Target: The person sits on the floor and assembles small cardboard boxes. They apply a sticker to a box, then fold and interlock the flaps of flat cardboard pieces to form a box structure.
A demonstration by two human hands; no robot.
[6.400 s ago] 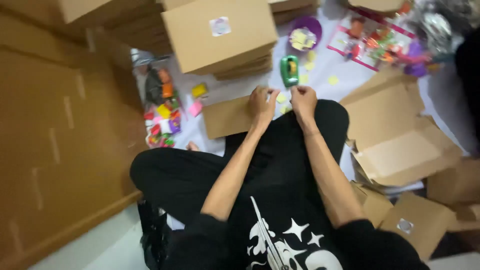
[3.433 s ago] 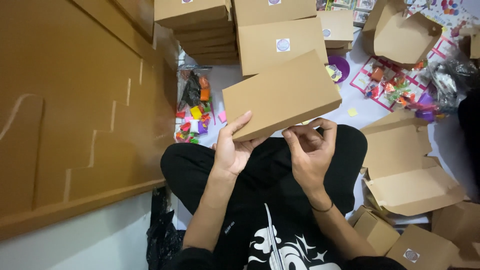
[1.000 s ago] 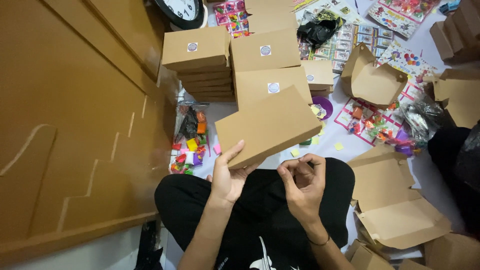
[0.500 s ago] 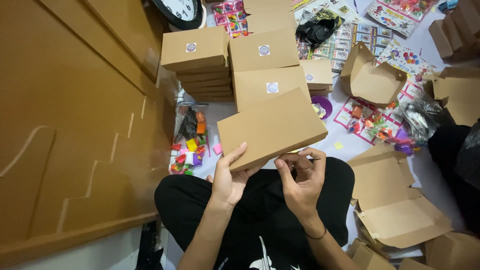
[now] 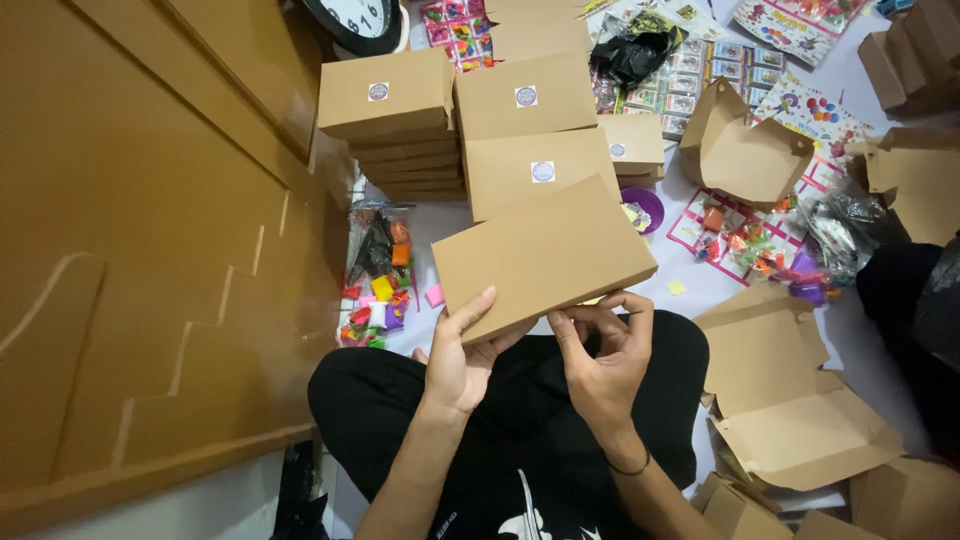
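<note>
I see left hand (image 5: 462, 352) clamped on near edge of closed brown box (image 5: 541, 254), centre frame, above lap. Right hand (image 5: 603, 350) beside it, fingers curled under box edge, pinching it. Stacked boxes (image 5: 392, 115) upper centre.

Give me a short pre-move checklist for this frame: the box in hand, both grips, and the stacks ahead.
1. Closed brown box supported: ok, left hand grips its near left corner from below.
2. Right hand on the box: cannot tell, fingers curl at its near edge, contact unclear.
3. Lid flat and shut: ok.
4. Round sticker on the held box: not ok, none visible on top, unlike the stacked boxes.
5. Stacks ahead upright: ok.
6. Open box beside the right knee clear of the hands: ok.
</note>
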